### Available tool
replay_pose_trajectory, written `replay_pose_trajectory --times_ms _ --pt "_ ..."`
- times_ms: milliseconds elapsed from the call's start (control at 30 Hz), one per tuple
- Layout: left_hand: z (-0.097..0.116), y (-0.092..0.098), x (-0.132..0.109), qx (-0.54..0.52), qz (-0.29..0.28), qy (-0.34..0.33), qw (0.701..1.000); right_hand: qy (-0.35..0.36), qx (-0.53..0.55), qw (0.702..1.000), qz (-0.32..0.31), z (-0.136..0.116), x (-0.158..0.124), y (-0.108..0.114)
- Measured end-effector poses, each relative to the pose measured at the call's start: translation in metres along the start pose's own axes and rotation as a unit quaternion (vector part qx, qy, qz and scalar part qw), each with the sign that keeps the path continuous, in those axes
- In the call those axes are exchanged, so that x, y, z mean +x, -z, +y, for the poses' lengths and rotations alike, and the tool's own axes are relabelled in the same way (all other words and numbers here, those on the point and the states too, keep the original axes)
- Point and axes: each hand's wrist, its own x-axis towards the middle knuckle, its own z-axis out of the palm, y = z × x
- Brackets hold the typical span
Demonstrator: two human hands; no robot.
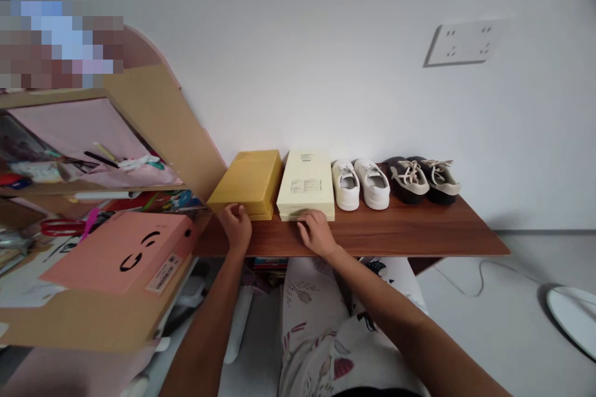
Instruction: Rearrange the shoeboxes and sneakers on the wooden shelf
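Note:
My left hand (pixel 236 227) is at the front edge of a mustard-yellow shoe box (pixel 251 178), its fingers loosely bent and apart, not wrapped round anything. My right hand (pixel 318 233) rests its fingertips at the lower front of a cream shoe box (pixel 308 181) with small dark print, thumb apart from the fingers. Both boxes have their lids on and lie side by side on a reddish-brown wooden bench (pixel 372 234). To the right of the cream box stands a pair of white sneakers (pixel 346 186). Beyond those is a pair of dark shoes (pixel 410 181) with beige toes and laces.
A desk with shelves (pixel 153 118) adjoins the bench on the left. On it lie a pink box (pixel 135 248), red scissors (pixel 63 227) and loose papers. A white wall with a socket plate (pixel 465 42) rises behind. A cable (pixel 482 279) trails over the floor at right.

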Motion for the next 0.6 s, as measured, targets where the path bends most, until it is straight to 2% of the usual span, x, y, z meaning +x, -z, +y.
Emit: replay_pose_trajectory --times_ms 67,100,133,200,233,267,300,367,467,533,600 --pt "0.03 -0.01 -0.02 -0.009 0.018 -0.031 0.999 -0.029 -0.023 0.997 0.065 0.011 -0.013 0.027" --pt "0.049 -0.019 -0.035 -0.023 0.003 -0.054 0.998 -0.056 -0.045 0.991 0.109 0.02 -0.019 0.044" --pt "0.069 -0.03 -0.052 -0.046 -0.037 -0.087 0.994 -0.089 -0.074 0.98 0.16 0.03 -0.022 0.062" --pt "0.11 -0.061 -0.09 -0.1 -0.186 -0.182 0.96 -0.155 -0.136 0.944 0.257 0.054 -0.023 0.097" --pt "0.13 -0.081 -0.108 -0.123 -0.258 -0.219 0.933 -0.18 -0.161 0.929 0.282 0.066 -0.02 0.113" --pt "0.149 -0.101 -0.123 -0.135 -0.306 -0.24 0.911 -0.201 -0.179 0.919 0.289 0.078 -0.016 0.127" --pt "0.166 -0.123 -0.135 -0.133 -0.327 -0.244 0.903 -0.22 -0.186 0.916 0.279 0.088 -0.01 0.139" --pt "0.191 -0.163 -0.148 -0.08 -0.32 -0.207 0.921 -0.256 -0.166 0.925 0.225 0.105 0.0 0.154" --pt "0.204 -0.203 -0.147 0.011 -0.273 -0.143 0.951 -0.316 -0.084 0.931 0.164 0.119 0.006 0.165" --pt "0.202 -0.214 -0.14 0.025 -0.26 -0.136 0.956 -0.349 -0.017 0.918 0.189 0.124 0.004 0.167" --pt "0.195 -0.216 -0.133 0.0 -0.248 -0.133 0.96 -0.371 0.078 0.885 0.269 0.127 0.0 0.166"
